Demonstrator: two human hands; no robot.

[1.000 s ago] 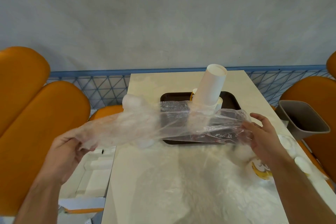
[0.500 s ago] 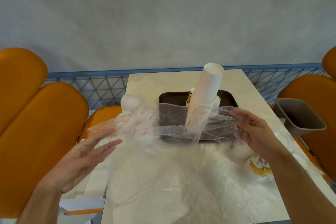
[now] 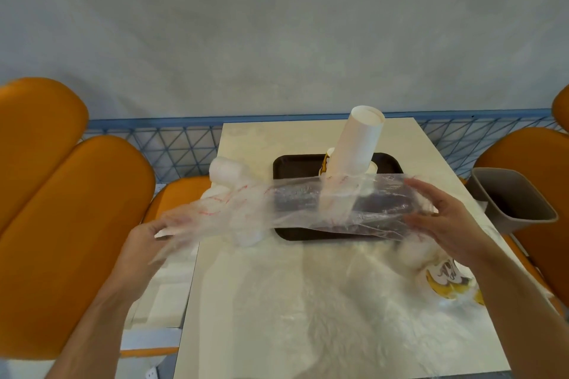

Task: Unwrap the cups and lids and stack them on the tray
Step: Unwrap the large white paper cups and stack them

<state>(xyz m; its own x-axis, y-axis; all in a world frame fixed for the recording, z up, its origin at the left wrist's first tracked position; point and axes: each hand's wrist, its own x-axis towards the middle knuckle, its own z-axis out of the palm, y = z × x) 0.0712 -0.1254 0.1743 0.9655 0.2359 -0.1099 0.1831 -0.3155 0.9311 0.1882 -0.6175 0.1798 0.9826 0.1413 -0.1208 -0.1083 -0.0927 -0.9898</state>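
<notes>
Both hands hold one clear plastic sleeve [image 3: 308, 209] stretched level above the table [image 3: 308, 301], in front of the tray [image 3: 391, 163]. The left hand [image 3: 147, 243] grips the bunched end of it, off the table's left edge, fingers curled into the film; motion blur hides just how they lie. The right hand [image 3: 443, 221] pinches the open end between thumb below and fingers above. The sleeve has red print along it and looks empty.

One dark tray lies at the middle of the table, toward the far side. On it stands one tall stack of white cups [image 3: 354, 160], upside down and leaning right. At least one more shorter stack stands behind its foot; how many I cannot tell.

One white stack of lids [image 3: 228, 175] lies near the table's left edge, seen partly through the sleeve. By the right wrist lies another wrapped bundle of cups [image 3: 446, 280] with a yellow print, on its side near the right edge.

A sheet of loose clear film [image 3: 323, 317] spreads over the near half of the table.

One grey bin [image 3: 511, 203] stands just off the right edge. Four orange seat backs [image 3: 77, 224] are visible, two on each side. A blue mesh rail [image 3: 169, 144] runs behind the table.
</notes>
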